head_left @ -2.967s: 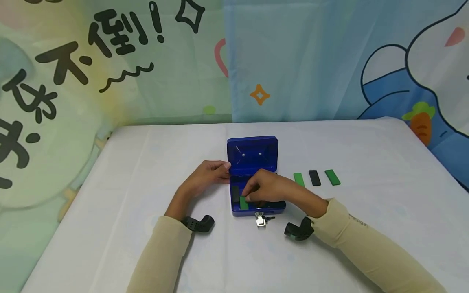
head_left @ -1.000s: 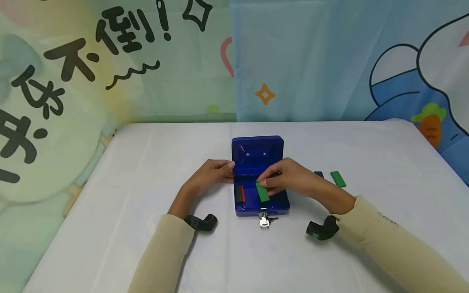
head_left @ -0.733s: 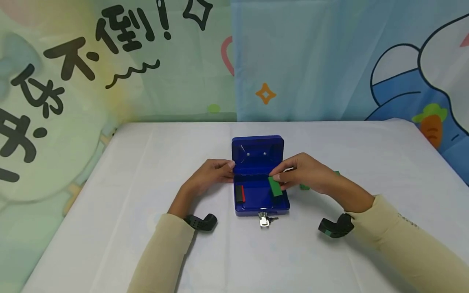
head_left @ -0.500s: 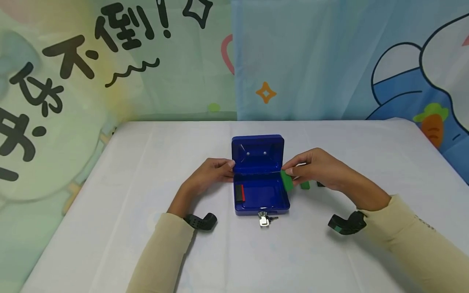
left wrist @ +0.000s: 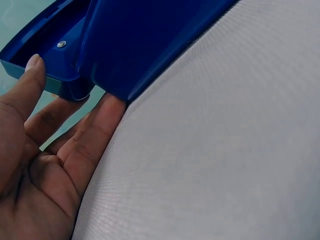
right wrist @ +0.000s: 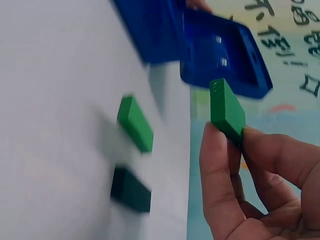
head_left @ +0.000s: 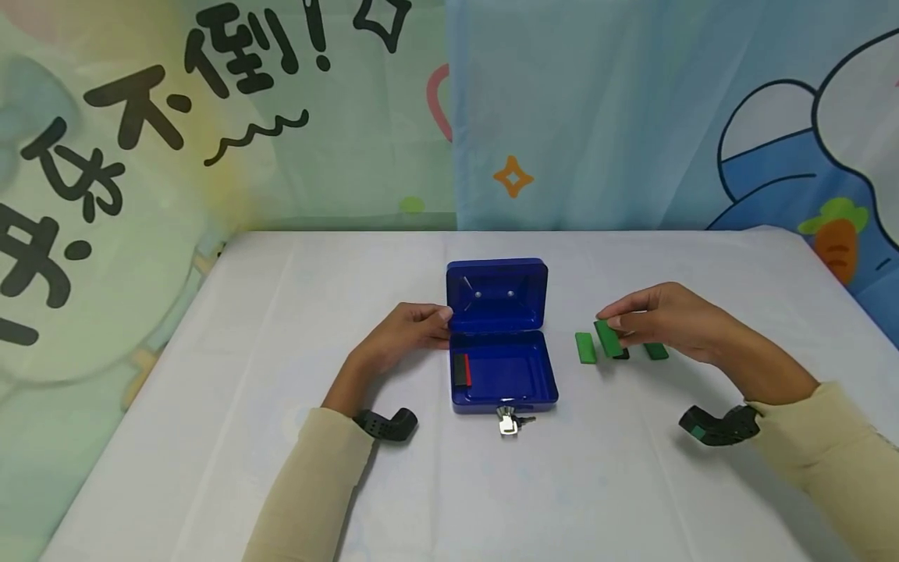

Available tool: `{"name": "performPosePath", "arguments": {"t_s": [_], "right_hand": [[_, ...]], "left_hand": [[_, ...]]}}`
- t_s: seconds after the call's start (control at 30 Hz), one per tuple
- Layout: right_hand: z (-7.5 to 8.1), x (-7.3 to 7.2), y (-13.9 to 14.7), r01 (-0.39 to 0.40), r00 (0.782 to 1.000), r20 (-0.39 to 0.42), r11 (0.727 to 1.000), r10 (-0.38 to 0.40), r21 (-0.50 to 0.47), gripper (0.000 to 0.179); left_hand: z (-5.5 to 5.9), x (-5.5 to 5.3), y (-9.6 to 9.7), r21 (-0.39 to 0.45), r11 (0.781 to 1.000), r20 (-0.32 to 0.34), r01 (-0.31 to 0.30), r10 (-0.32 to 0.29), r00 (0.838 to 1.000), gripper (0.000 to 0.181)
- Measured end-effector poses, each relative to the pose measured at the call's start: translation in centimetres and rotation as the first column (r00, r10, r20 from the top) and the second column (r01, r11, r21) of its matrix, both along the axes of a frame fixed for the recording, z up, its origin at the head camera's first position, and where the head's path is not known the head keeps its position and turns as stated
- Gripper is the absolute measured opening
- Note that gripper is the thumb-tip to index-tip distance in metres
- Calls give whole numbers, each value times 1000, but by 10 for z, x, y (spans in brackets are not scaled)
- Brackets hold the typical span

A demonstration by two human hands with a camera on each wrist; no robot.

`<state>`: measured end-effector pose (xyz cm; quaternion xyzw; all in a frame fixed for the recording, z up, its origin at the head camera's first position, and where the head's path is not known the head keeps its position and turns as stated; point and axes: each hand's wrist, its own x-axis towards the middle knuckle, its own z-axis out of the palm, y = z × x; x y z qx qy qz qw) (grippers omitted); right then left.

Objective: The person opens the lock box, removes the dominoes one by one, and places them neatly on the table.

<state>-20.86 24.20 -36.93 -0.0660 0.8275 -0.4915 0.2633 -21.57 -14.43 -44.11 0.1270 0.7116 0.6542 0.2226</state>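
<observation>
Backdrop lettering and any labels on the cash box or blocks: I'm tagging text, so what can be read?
"不倒!" in black brush strokes on the green backdrop curtain.
Other black characters at its left edge are cut off, unreadable.
Blue cash box and green block: no lettering visible.

Even, bright light — shadows soft.
Motion blur is seen in the right wrist view; edges slightly bowed.

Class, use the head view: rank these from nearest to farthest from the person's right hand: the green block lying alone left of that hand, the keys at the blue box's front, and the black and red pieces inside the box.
1. The green block, on the cloth just left of the right hand.
2. The keys, hanging at the blue box front.
3. The black and red pieces, at the box's far left wall.
</observation>
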Motion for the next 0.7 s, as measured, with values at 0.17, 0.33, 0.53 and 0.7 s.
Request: {"name": "performPosePath", "arguments": {"t_s": [0.17,0.33,0.53,0.7], "right_hand": [[-3,-2,24,49,998,-37,998,-51,-43,35],[-3,-4,41,93,993,-70,995,-96,-45,30],[-8,-9,53,101,991,-96,994,-96,51,38],[-14,-11,67,119,989,-103,985,-106,125,39]], "left_hand": [[0,-1,1,-3,1000,-4,-3,3,1000,45],[1,-1,2,-1,1000,-6,4,-4,1000,45],[1,0,1,-28,1000,-20,-7,6,1000,46],[1,1,0,-30,1000,-19,-5,4,1000,47]]}}
